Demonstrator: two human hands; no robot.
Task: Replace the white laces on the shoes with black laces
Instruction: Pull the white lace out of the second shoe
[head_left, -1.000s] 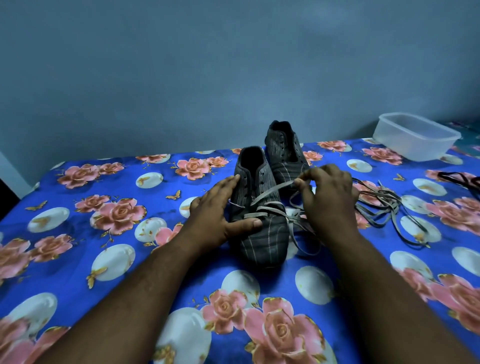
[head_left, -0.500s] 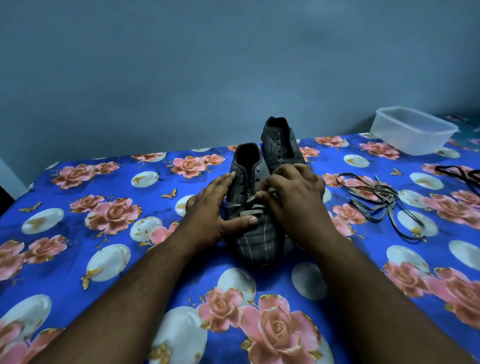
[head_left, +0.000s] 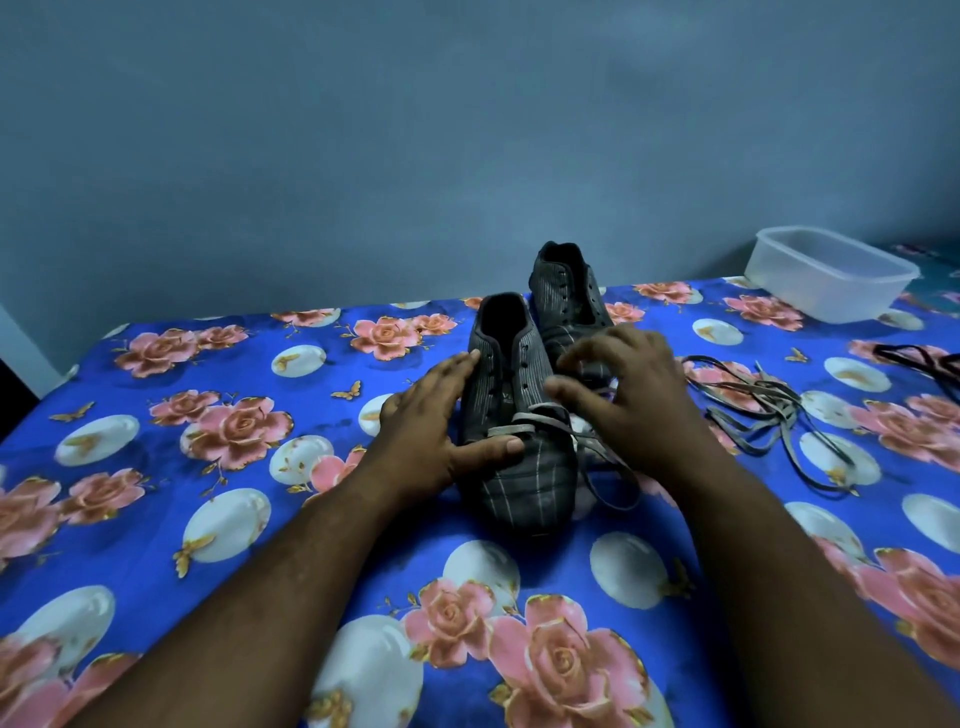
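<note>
Two dark striped shoes stand on the flowered sheet, the near shoe (head_left: 519, 483) in front of the far shoe (head_left: 563, 296). A white lace (head_left: 524, 427) crosses only the near shoe's lowest eyelets, and its loose ends trail off to the right. My left hand (head_left: 431, 421) grips the near shoe's left side, thumb laid across the toe. My right hand (head_left: 634, 395) hovers over the shoe's right side with fingers spread and blurred, hiding part of the lace. A loose white lace (head_left: 753, 410) lies tangled to the right. Black laces (head_left: 919, 358) lie at the right edge.
A clear plastic container (head_left: 831, 275) sits at the back right corner. The blue flowered sheet (head_left: 234, 467) covers the whole surface, which ends at a grey-blue wall just behind the shoes.
My right hand let go of the lace it pinched at the eyelets and opened, shifting slightly right. More eyelets now show bare. My left hand stayed on the shoe.
</note>
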